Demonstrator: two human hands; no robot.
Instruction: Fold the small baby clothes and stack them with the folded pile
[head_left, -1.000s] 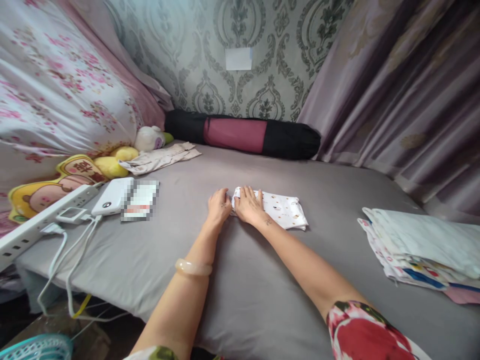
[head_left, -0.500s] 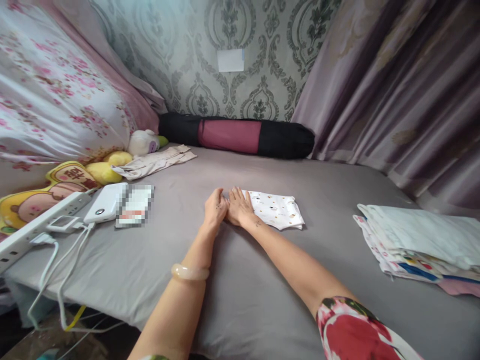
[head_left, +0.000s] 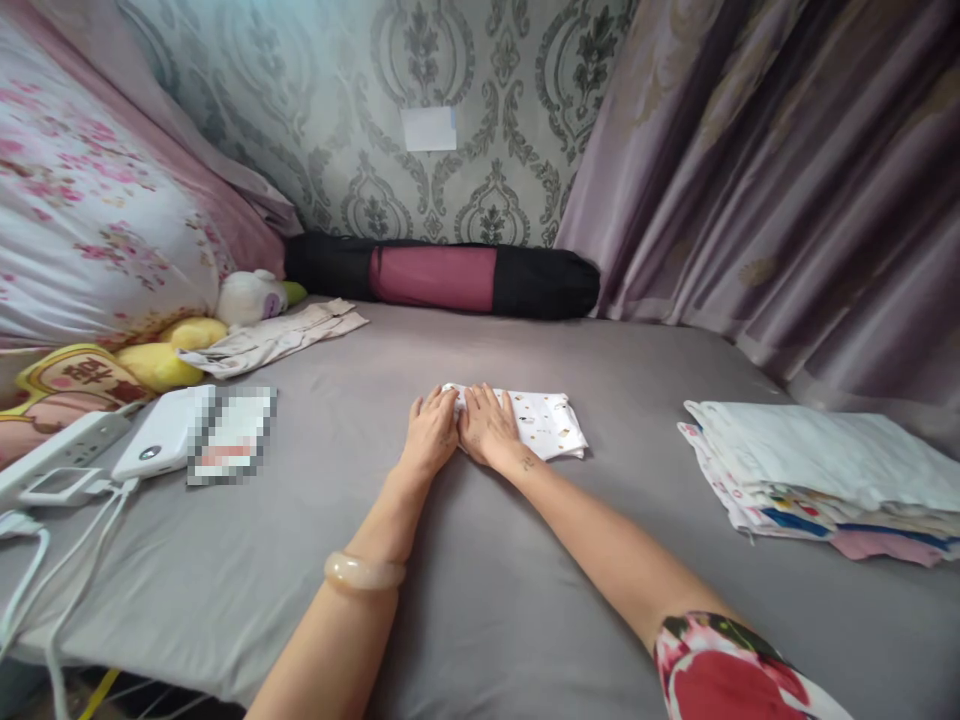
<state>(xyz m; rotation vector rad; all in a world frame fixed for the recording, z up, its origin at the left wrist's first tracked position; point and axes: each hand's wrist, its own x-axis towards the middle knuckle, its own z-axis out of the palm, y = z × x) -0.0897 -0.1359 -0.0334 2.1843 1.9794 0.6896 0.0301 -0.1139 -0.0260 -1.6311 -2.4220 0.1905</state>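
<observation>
A folded white cloth with a small print [head_left: 551, 418] lies flat on the grey bed sheet [head_left: 480, 560]; it looks like a garment, though its kind is unclear. On its left end rests my right hand [head_left: 487, 425], palm down with the fingers stretched out. My left hand [head_left: 433, 428] sits right beside it at the cloth's left edge, fingers extended and pointing away from me. The two hands touch or nearly touch, and they cover the left part of the cloth.
To the right is a stack of folded clothes [head_left: 832, 480]. On the left lie a power strip [head_left: 67, 455], a white power bank [head_left: 165, 430], cables and a blurred-out flat item [head_left: 232, 435]. Behind them are crumpled beige clothing [head_left: 285, 335] and plush toys [head_left: 251, 297]. A black-and-maroon long bag [head_left: 435, 278] lies along the wall.
My left hand has opened from a curled grip to extended fingers at the cloth's left edge. My right hand still presses on the cloth. The view has shifted slightly to the right.
</observation>
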